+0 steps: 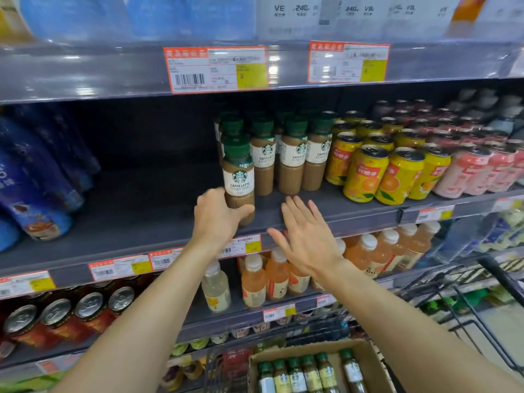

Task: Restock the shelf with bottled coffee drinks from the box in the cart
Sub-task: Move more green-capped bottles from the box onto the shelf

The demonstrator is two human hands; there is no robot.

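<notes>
Standing upright at frame centre on the shelf [158, 211], a bottle [238, 177] is gripped low on its body by the left hand [217, 215], right hand [304, 236] spread and empty; judged rigid, moderately heavy, slick, best held mid-body.

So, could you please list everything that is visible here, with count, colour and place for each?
held coffee bottle: one, brown with green cap, front of the middle shelf
coffee bottles: several rows, same colours, behind it
orange cans: many, yellow, right of the coffee
pink cans: many, far right
blue packs: several, left
juice bottles: several, orange and pale, shelf below
red cans: several, lower left
box: one, cardboard, holding more coffee bottles, in the cart
left hand: grips the held coffee bottle
right hand: open, fingers spread, beside it
</notes>
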